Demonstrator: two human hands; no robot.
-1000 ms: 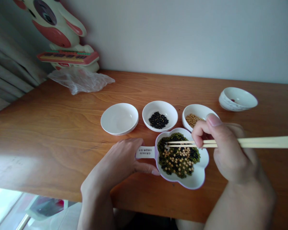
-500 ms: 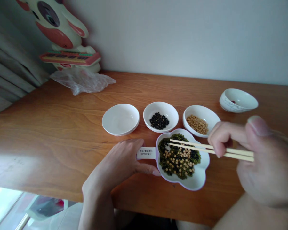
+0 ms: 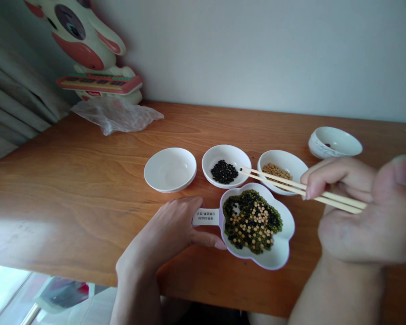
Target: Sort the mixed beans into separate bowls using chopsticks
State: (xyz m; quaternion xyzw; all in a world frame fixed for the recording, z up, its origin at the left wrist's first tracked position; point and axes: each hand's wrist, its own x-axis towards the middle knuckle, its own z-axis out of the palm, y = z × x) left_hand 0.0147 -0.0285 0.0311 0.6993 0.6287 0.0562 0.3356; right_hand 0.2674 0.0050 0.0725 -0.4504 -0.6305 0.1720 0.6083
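Note:
My left hand is closed around the labelled handle of a flower-shaped white dish with a lilac rim. Green, black and yellow beans lie mixed inside it. My right hand grips a pair of wooden chopsticks. Their tips hold a single black bean over the right edge of a white bowl with a heap of black beans. The chopsticks cross in front of another white bowl, where yellow soybeans lie.
An empty-looking white bowl stands left of the black-bean bowl. At the back right, a patterned bowl holds something small and dark red. A crumpled plastic bag lies before a cow-shaped toy keyboard on the wooden table.
My right hand has lifted the chopsticks from the flower-shaped dish up to the black-bean bowl, with a black bean now between their tips. My left hand stays on the handle.

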